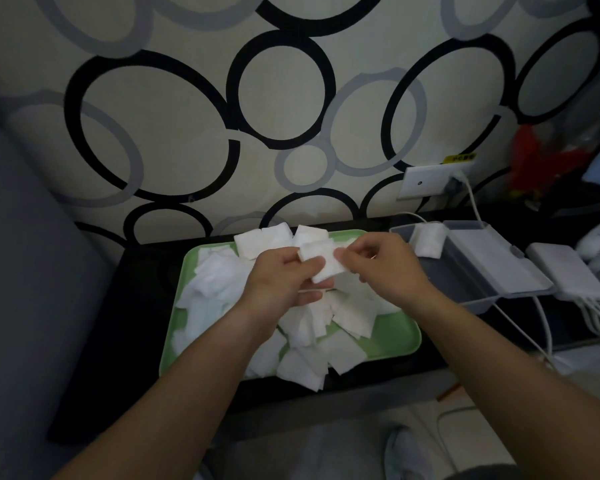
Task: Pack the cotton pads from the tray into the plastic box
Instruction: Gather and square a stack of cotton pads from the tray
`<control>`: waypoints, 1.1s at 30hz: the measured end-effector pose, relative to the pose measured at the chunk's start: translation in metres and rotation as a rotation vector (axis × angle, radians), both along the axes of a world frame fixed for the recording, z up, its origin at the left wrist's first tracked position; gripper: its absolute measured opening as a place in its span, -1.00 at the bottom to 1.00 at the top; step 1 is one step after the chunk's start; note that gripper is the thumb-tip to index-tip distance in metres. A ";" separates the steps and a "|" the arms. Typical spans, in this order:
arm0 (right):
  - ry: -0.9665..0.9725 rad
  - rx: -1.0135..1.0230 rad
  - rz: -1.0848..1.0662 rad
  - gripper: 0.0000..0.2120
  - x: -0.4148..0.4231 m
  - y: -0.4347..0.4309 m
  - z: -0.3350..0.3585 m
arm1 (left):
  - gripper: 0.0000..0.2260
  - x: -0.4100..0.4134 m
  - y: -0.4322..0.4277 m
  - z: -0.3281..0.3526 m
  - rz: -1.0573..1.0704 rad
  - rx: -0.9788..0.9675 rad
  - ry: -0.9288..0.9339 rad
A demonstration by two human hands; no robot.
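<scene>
- The left hand (284, 284) gripped a small stack of white square cotton pads (321, 263) above the pale green plastic tray (397, 344). The right hand (385, 268) pinched the stack's right edge.
- Step in hand, as judged: gathering and squaring a stack, while many loose pads (219, 289) lay heaped on the tray.
- The open grey plastic box (465, 282) stood just right of the tray, with a few packed pads (428, 240) at its far end.
- The next move probably called for carrying the stack rightward into the box, pressed firmly so that no pad slipped.
</scene>
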State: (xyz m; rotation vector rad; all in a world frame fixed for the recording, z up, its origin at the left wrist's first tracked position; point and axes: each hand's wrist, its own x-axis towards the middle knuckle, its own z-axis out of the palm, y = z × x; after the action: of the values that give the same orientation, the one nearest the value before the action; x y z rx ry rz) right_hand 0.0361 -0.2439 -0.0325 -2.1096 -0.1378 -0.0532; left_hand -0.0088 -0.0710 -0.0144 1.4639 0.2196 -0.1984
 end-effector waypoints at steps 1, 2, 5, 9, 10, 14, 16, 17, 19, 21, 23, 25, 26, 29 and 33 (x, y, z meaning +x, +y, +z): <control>-0.014 -0.057 -0.037 -0.81 0.003 -0.005 -0.003 | -0.87 0.000 0.000 -0.001 0.022 0.011 -0.008; -0.029 -0.121 -0.070 -0.80 0.006 -0.010 -0.006 | -0.89 0.000 0.000 -0.002 0.046 0.014 -0.010; -0.013 -0.321 -0.075 -0.86 0.013 -0.021 -0.017 | -0.93 0.002 0.001 -0.002 0.092 0.000 -0.007; 0.117 -0.528 0.023 -0.57 0.012 -0.018 -0.021 | -0.93 0.003 0.002 -0.004 0.110 0.000 -0.016; 0.118 -0.540 0.040 -0.55 0.011 -0.016 -0.021 | -0.93 0.003 0.003 -0.004 0.113 0.001 -0.017; 0.093 -0.554 0.057 -0.51 0.010 -0.012 -0.020 | -0.93 0.003 0.003 -0.004 0.110 0.009 -0.022; 0.075 -0.614 0.056 -0.38 0.010 -0.010 -0.021 | -0.93 0.003 0.004 -0.004 0.109 0.017 -0.024; 0.063 -0.659 0.053 -0.34 0.011 -0.009 -0.023 | -0.93 0.003 0.004 -0.004 0.112 0.019 -0.024; 0.050 -0.708 0.034 -0.40 0.012 -0.007 -0.025 | -0.93 0.003 0.005 -0.004 0.116 0.019 -0.020; 0.045 -0.668 0.004 -0.61 0.013 -0.008 -0.027 | -0.94 0.003 0.006 -0.004 0.119 0.020 -0.018; 0.037 -0.586 -0.018 -0.82 0.014 -0.009 -0.025 | -0.94 0.003 0.007 -0.005 0.124 0.018 -0.017; 0.024 -0.535 -0.012 -0.88 0.016 -0.011 -0.023 | -0.95 0.003 0.008 -0.004 0.130 0.015 -0.014; 0.023 -0.500 -0.008 -0.89 0.016 -0.013 -0.021 | -0.95 0.003 0.008 -0.004 0.132 0.012 -0.015; 0.009 -0.276 -0.011 -0.89 0.013 -0.018 -0.010 | -0.95 0.004 0.009 -0.005 0.148 0.019 -0.027; 0.144 0.353 0.020 -0.91 -0.001 -0.016 0.014 | -0.92 0.005 0.007 -0.007 0.162 0.042 -0.040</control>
State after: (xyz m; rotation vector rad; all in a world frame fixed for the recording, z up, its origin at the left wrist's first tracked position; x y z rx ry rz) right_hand 0.0349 -0.2601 -0.0182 -1.7525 -0.0582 0.0811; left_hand -0.0043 -0.0636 -0.0210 1.4824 0.3096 -0.0334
